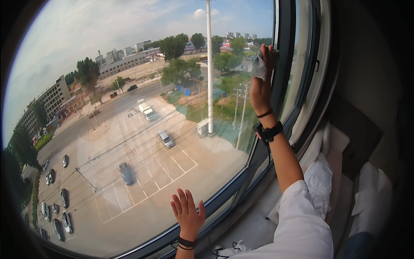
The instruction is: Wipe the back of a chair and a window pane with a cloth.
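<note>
A large window pane [181,155] fills the view before me, set in a dark frame [284,48]. High on the right, my right hand [263,69] holds a grey cloth [259,66] to the glass beside the upright frame. The cloth is bunched under the fingers, and part of it is hidden by the hand. Lower down, my left hand [189,212] is held up at the bottom of the pane, fingers spread, holding nothing. Whether its palm touches the glass I cannot tell. A black strapped device [267,132] sits on the right wrist, and a dark band [186,242] on the left.
Along the bottom runs the window's lower frame [223,200], with a pale sill [239,210] inside it. A white plastic bag [318,181] lies right of my right arm. Black cables [237,247] and whitish items lie near the sill. Outside, far below, is a car park [145,181].
</note>
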`<action>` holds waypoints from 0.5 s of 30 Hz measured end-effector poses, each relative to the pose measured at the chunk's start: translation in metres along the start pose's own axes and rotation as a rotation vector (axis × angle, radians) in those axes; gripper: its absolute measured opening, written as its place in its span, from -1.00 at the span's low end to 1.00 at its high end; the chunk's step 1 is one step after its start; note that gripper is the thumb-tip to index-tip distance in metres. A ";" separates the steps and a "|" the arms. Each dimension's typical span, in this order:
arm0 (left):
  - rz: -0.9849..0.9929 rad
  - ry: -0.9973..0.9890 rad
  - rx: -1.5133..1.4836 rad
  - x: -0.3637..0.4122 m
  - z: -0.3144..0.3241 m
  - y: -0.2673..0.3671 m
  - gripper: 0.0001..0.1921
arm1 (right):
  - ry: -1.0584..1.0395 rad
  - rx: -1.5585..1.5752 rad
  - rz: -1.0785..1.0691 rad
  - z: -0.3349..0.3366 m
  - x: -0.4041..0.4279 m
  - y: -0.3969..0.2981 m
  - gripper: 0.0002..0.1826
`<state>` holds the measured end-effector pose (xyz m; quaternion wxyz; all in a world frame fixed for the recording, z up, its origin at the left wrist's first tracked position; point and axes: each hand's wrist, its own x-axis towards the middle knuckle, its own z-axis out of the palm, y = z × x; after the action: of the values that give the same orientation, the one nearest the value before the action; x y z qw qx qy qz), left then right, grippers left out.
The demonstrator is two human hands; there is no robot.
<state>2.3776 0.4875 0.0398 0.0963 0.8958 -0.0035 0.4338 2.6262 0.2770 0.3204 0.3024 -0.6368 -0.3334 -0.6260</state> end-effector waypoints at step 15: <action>-0.416 0.334 0.185 -0.070 -0.209 -0.181 -0.28 | -0.121 0.148 -0.227 0.067 0.039 -0.320 -0.32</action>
<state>2.1880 0.6962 0.0813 0.1004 0.7985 0.2357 0.5447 2.4089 0.5227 0.3465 0.2553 -0.6076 -0.4660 -0.5903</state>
